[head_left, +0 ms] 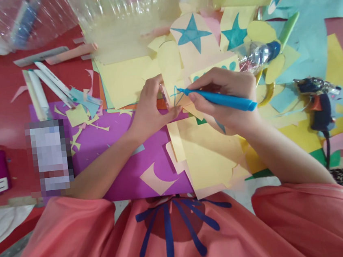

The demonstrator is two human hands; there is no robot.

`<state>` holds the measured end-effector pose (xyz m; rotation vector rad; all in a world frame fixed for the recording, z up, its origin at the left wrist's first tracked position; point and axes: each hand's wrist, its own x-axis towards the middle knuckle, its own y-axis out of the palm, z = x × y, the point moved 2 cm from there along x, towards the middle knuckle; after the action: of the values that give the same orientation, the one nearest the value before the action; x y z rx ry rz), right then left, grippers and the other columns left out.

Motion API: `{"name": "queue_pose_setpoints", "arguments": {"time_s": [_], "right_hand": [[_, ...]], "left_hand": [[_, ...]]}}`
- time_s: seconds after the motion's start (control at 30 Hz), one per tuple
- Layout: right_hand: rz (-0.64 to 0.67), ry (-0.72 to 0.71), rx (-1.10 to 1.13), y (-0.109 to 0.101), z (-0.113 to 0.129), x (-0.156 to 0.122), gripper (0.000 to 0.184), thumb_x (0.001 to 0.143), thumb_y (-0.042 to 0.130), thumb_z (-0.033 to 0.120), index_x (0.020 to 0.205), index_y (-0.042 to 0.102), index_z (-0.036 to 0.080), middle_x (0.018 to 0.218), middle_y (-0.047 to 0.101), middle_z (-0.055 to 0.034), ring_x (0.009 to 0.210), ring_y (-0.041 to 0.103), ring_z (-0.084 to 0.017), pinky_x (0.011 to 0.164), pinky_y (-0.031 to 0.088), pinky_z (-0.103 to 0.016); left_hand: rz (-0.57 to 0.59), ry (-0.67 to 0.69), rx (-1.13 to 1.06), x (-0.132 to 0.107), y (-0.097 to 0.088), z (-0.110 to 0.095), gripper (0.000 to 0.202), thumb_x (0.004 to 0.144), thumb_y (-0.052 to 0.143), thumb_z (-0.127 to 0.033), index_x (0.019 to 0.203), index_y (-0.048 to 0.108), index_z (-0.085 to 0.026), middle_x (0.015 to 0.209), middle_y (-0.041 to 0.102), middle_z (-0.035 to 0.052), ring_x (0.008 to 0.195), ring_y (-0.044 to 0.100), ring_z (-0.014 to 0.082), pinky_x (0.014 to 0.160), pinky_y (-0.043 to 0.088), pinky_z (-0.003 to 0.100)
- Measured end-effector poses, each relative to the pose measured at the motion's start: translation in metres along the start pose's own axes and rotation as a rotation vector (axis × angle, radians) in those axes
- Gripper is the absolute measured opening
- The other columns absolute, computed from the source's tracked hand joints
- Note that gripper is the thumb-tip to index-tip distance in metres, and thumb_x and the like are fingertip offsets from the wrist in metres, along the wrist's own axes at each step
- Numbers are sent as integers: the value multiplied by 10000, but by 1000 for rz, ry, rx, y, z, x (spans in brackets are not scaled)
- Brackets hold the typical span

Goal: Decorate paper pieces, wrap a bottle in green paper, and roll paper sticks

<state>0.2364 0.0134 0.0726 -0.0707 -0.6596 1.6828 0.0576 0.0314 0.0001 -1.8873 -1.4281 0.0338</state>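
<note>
1. Head view, the marker: the right hand (236, 81) grasps a blue marker (223, 98), fingers and thumb pinched near its tip; the long axis lies mostly crosswise, the tip pointing left and slightly away from the person, the rear end to the right and a little nearer; the tip touches the paper (170, 69), at blue strokes (175, 97) that meet at sharp angles.

2. Head view, the paper: it is pale yellow, in front of the person between the two hands, its long axis running away from the person; the left hand (147, 104) grasps its near left part, thumb at the near edge and fingers curled at the left (something shiny shows between them; I cannot tell what).

3. Head view, around them: a blue star (193, 33) and a teal star (235, 32) lie just beyond, on pale pieces; a purple sheet (126, 162) spreads under the left forearm, and a yellow sheet (213, 152) lies nearer the person; pens (53, 83) and scraps (78, 113) lie at left, a glue gun (322, 110) well to the right, and a clear bottle (55, 14) at the far left.
</note>
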Motion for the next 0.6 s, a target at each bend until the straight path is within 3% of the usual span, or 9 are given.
{"name": "queue_pose_setpoints", "arguments": {"time_s": [0.17,0.43,0.6], "right_hand": [[3,-18,-26,0,1,1,96,787,634,220,692,647,217,598,623,26,504,530,-93,488,446,-256],[2,-159,-84,-3,7,4,192,737,595,119,601,516,230,562,513,35,482,436,-92,464,408,-266],[37,-129,-188,-4,6,4,240,744,605,133,583,473,253,567,505,14,489,437,-122,482,426,-314]], "left_hand": [[-4,21,20,-1,0,8,629,800,614,-652,1266,364,-312,1070,557,60,973,583,246,828,533,457],[23,-4,-8,-2,2,13,620,813,607,-637,1276,354,-310,1165,553,51,1043,562,253,899,512,477],[22,1,-28,-1,3,14,655,783,659,-614,1283,341,-336,1169,565,43,1075,563,269,902,516,517]]}}
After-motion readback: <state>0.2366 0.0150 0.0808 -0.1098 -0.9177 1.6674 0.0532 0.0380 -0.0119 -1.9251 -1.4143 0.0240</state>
